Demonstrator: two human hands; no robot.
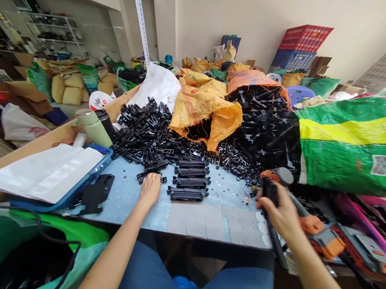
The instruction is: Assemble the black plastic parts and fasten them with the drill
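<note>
My left hand (pixel 150 189) is closed at the edge of the heap, its fingertips on a small black plastic part (pixel 142 176). To its right, several long black assembled parts (pixel 189 181) lie in a column on the blue tabletop (pixel 127 208). My right hand (pixel 283 208) is wrapped round a black handle (pixel 270 190) at the table's right side. Next to that grip is an orange and grey power tool end (pixel 278 175); whether the two are one tool I cannot tell. Loose black parts (pixel 144 128) and small screws (pixel 233 160) are piled behind.
An orange woven sack (pixel 202 103) lies open at the back. A green and yellow sack (pixel 352 142) bulges over the right side. White sheets (pixel 42 169) rest on a blue tray (pixel 66 199) at left, near a pale green bottle (pixel 93 126). Orange power tools (pixel 322 237) lie lower right.
</note>
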